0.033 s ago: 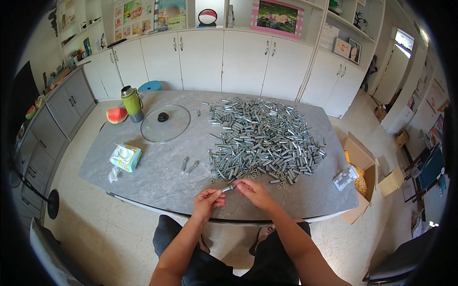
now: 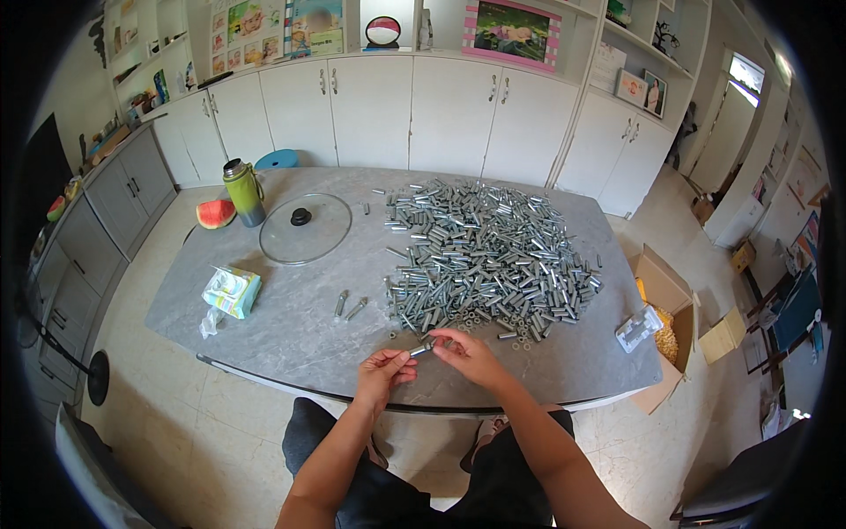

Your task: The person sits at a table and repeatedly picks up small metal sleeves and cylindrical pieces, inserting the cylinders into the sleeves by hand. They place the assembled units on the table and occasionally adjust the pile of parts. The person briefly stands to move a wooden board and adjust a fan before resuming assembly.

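Near the table's front edge, my left hand (image 2: 381, 375) pinches a silver metal expansion bolt (image 2: 420, 350) between thumb and fingers. At the bolt's other end are the closed fingertips of my right hand (image 2: 465, 355), and they partly hide it. Just beyond my hands spreads a large heap of loose metal sleeves and bolts (image 2: 485, 256). Small nuts and washers (image 2: 522, 342) lie along the heap's near edge. To the left, two similar expansion bolts, one upright in view (image 2: 341, 304) and one slanted (image 2: 357, 309), rest apart from the heap.
On the grey table (image 2: 291, 331) are a glass lid (image 2: 317, 236), a green flask (image 2: 244, 192), a watermelon piece (image 2: 216, 213) and a wipes pack (image 2: 233, 291). A clear plastic packet (image 2: 638, 329) lies at the right edge, beside an open cardboard box (image 2: 663, 273) on the floor.
The fingers of my right hand have shifted slightly around the end of the bolt. My left hand and the bolt stay in place.
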The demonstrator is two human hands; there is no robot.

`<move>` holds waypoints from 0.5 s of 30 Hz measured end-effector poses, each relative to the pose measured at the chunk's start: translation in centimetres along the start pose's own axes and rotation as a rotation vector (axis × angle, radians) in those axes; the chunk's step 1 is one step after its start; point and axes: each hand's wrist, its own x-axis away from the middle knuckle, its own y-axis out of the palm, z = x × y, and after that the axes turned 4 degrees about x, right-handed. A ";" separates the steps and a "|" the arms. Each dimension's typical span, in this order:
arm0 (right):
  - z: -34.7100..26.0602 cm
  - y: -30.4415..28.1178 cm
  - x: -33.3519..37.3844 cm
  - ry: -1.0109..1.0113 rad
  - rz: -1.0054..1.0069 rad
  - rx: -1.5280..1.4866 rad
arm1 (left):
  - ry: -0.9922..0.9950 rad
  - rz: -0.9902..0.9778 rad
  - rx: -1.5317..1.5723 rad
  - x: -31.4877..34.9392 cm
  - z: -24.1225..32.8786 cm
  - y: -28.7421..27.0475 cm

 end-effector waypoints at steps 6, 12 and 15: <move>0.1 0.3 0.1 0.071 -0.055 0.033 | -0.048 -0.052 -0.027 0.1 0.1 0.3; 0.2 0.2 0.2 0.014 -0.051 0.063 | -0.050 -0.063 -0.024 0.2 0.1 0.5; -0.4 0.0 0.1 0.030 -0.087 0.175 | -0.012 -0.102 -0.047 0.4 0.3 0.7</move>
